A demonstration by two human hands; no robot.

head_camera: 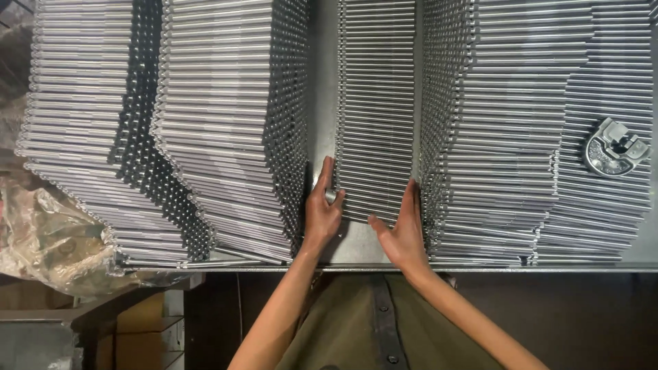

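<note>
A single flat row of thin shiny metal rods (375, 116) lies side by side on a metal table (349, 243), running away from me down the middle. My left hand (321, 209) rests against the left ends of the nearest rods, fingers straight and thumb tucked on the rod ends. My right hand (404, 229) presses flat against the right ends of the same rods, fingers pointing up and thumb spread under the nearest rod. Neither hand is closed around anything.
Tall layered stacks of the same rods stand on both sides: one stack (226, 130) to the left, another (493, 130) to the right. A round grey metal fitting (615, 147) lies on the far right stack. Crumpled clear plastic (48, 236) sits at the left edge.
</note>
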